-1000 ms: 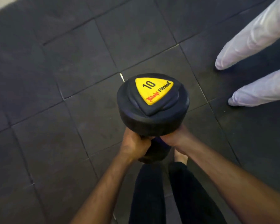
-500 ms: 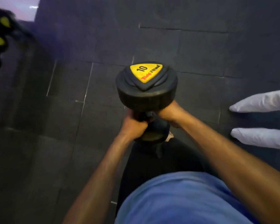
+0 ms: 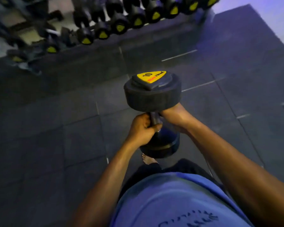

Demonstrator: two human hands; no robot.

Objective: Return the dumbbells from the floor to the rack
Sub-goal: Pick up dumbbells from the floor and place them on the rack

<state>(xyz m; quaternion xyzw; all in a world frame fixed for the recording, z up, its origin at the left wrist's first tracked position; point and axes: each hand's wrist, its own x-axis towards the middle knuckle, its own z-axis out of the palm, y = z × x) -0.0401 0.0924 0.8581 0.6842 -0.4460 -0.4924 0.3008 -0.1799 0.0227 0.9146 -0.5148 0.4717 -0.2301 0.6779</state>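
1. Two tiers of stored weights fill the rack at the far left of the scene, their yellow-capped ends facing the near side; motion blur keeps me from telling which cradle is free.
2. Dark rubber floor tiles lie between the person and the rack, so the carried weight is well apart from its destination, which lies far and left of the hands.
3. One dumbbell marked 10 is off the floor, held in front of the blue shirt. Its long axis stands nearly upright, tilted slightly away: the yellow-capped head is high and far, the other head low and near, above a bare foot.
4. Both hands clench the handle between the heads. The left hand wraps it from the left, fingers curled round the bar; the right hand grasps it from the right, tucked just under the upper head.
5. Judging by the stored weights, the axis must probably tip from upright to level before racking; the left hand is nearer the rack.
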